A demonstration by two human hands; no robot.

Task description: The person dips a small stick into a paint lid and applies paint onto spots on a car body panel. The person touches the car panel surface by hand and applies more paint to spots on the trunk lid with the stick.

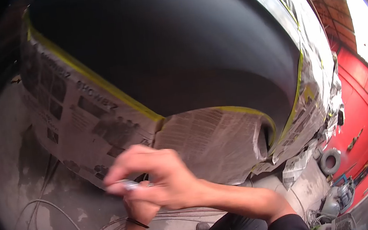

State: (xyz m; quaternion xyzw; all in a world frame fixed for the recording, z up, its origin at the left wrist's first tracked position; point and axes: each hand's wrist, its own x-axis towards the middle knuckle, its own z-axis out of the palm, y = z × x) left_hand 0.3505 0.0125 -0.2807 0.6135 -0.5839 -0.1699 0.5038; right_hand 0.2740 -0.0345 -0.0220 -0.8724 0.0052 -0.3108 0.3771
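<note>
My right hand (165, 171) is in front of me, closed, with its fingers curled round a small whitish, shiny thing (130, 184) blurred by motion. Behind and below it, my left hand (140, 209), with a dark band on the wrist, is close against the right one; its fingers are mostly hidden. Both hands are in front of a dark matte vehicle panel (177, 52), edged with yellow masking tape (113, 90). Newspaper (79, 109) covers the surfaces below and beside the panel.
Cables or hoses (181, 214) run over the stained concrete floor (100, 215) near my feet. At the right are a tyre (331, 162), a tank-like machine (332, 205) and a red wall (356, 91). Loose newspaper (296, 174) hangs from the vehicle's lower edge.
</note>
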